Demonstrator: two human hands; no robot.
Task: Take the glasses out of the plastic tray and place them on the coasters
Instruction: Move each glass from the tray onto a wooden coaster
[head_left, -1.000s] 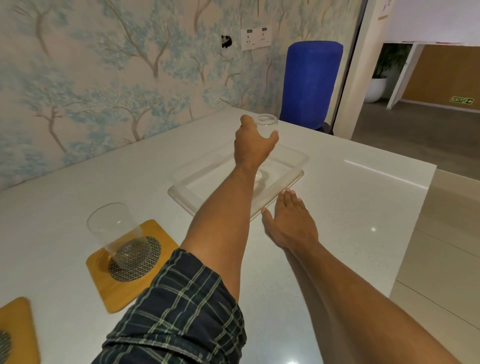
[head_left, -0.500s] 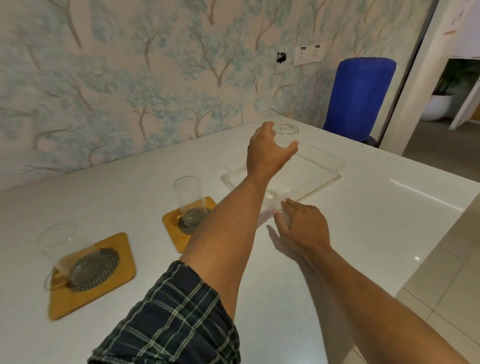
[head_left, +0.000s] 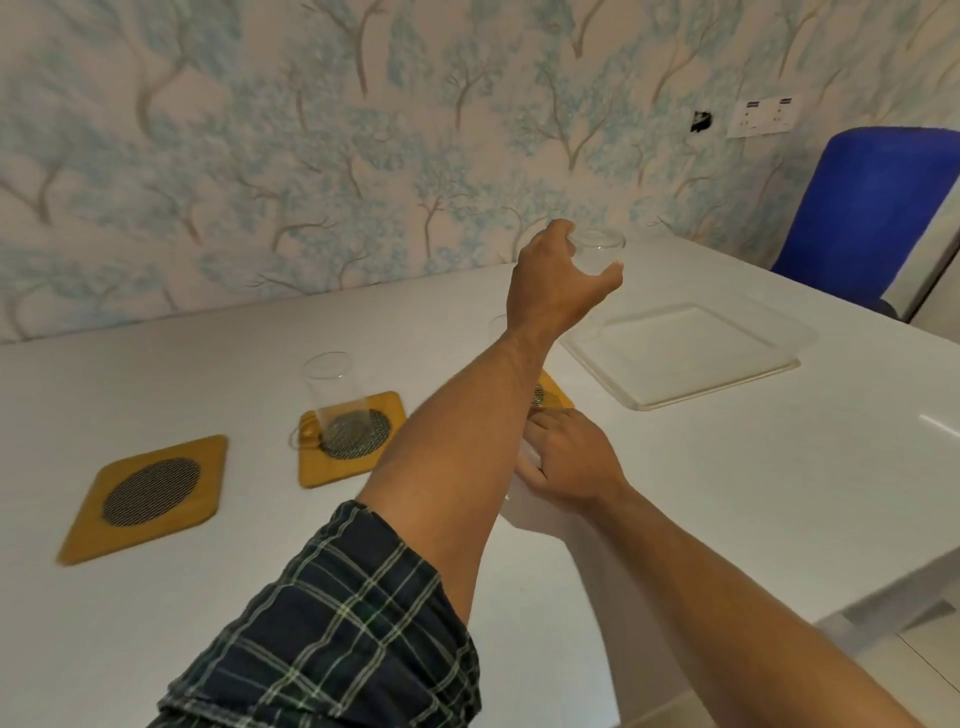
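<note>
One glass (head_left: 597, 252), seemingly in left hand (head_left: 553, 283).

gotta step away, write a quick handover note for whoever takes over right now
Left hand: holds a glass in the air, clear of the tray.
Right hand: rests on the table, holding nothing I can see.
Plastic tray: looks empty.
Done: one glass stands on the middle coaster; a third coaster is mostly hidden behind the arm.
Left: set the held glass on the free coaster.

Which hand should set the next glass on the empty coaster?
Left. The left hand already holds a glass above the table; the right hand rests flat, farther from the empty coaster.
</note>
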